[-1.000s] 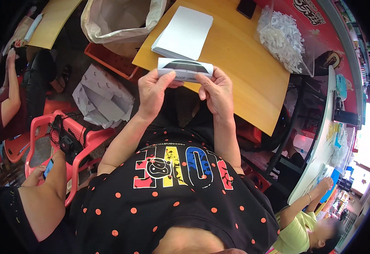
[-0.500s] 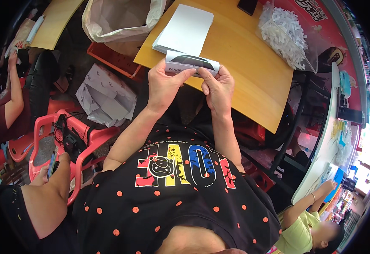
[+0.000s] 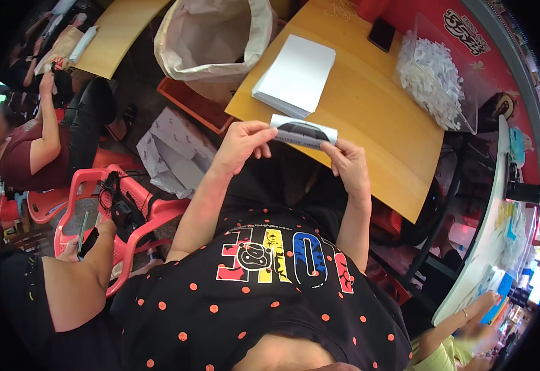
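Between my hands, just off the table's near edge, is a curled white printed sheet (image 3: 305, 131) with a dark arched picture and lettering. My left hand (image 3: 245, 143) pinches its left end between thumb and fingers. At the right end, my right hand (image 3: 348, 164) grips it the same way, thumb on the face and fingers behind. Just beyond the sheet, on the wooden table (image 3: 369, 117), lies a stack of white paper (image 3: 297, 74) with its edges slightly fanned.
A clear bin of white clips or strips (image 3: 432, 77) stands on the table's right, near a dark phone (image 3: 382, 34). Left of the table are an open paper sack (image 3: 211, 71), an orange crate (image 3: 186, 102) and a red plastic chair (image 3: 137, 191). Other people sit at both sides.
My hands have moved apart toward the sheet's two ends; my left thumb has left its middle. The view has shifted, so the surroundings appear lower and farther right.
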The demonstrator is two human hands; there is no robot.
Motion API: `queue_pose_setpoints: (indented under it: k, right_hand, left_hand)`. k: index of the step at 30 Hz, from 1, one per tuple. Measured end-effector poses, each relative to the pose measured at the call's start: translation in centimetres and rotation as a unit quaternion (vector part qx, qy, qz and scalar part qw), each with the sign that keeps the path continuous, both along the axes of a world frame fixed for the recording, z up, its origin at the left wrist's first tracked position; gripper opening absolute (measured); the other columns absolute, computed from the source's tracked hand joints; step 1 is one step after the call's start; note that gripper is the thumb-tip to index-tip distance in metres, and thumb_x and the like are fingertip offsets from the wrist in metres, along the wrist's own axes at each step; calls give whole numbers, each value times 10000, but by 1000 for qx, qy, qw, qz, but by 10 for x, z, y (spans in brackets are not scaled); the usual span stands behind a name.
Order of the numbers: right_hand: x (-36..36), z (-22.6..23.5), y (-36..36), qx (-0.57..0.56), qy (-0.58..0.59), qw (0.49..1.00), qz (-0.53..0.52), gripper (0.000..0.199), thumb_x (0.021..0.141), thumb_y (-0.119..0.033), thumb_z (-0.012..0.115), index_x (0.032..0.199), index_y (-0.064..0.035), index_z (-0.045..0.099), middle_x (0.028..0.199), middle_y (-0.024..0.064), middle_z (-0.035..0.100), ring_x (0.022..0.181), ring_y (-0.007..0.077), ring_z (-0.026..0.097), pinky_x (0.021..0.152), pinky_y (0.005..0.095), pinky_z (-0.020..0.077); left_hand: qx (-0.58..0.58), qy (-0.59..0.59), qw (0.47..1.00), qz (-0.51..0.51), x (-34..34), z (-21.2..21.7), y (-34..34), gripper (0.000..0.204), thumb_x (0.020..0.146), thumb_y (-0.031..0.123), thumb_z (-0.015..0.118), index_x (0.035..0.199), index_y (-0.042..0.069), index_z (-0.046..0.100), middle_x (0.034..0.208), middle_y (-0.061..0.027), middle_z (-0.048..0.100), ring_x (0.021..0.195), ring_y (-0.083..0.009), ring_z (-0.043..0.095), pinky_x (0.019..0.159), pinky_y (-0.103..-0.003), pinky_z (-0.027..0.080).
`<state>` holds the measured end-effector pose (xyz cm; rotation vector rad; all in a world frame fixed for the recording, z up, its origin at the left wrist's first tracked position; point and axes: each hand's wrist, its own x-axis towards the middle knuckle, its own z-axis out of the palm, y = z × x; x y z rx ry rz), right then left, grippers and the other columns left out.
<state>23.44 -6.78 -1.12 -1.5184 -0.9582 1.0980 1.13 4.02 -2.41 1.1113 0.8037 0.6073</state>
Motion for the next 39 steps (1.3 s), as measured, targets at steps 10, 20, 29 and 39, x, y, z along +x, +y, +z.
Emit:
queue_pose_setpoints:
  k: [10, 20, 29, 39]
  right_hand:
    - [-1, -16, -1, 35, 159, 983, 90, 183, 898, -131, 611, 804, 22, 651, 687, -6, 546, 611, 65, 462, 575, 197, 347]
    - [-4, -4, 31, 59, -45, 997, 13, 293, 904, -234, 591, 1040, 22, 639, 936, 59, 666, 760, 145, 591, 705, 260, 476]
    - [-8, -7, 77, 193, -578, 791, 62, 285, 809, -111, 642, 1075, -10, 619, 1124, 91, 625, 898, 243, 587, 816, 333, 445]
    - [-6, -20, 78, 358, -538, 763, 24, 150, 729, -10, 576, 875, -32, 598, 915, 80, 639, 813, 236, 626, 694, 340, 499]
  left_hand:
    - [11, -19, 1000, 16, -28, 11, -5, 97, 810, 94, 704, 791, 0, 694, 694, 5, 581, 565, -38, 508, 487, -168, 368]
    - [69, -118, 957, 257, -57, 35, 105, 281, 891, 154, 634, 1058, -68, 588, 960, -98, 624, 827, -151, 631, 675, -242, 523]
    - [-2, 12, 988, 155, -68, -14, 42, 367, 944, 208, 553, 1228, -23, 525, 1079, -125, 635, 936, -176, 642, 760, -275, 533]
    - [-40, 44, 993, 100, -57, -34, -6, 367, 955, 273, 526, 1154, -32, 567, 959, -142, 670, 824, -192, 667, 729, -295, 546]
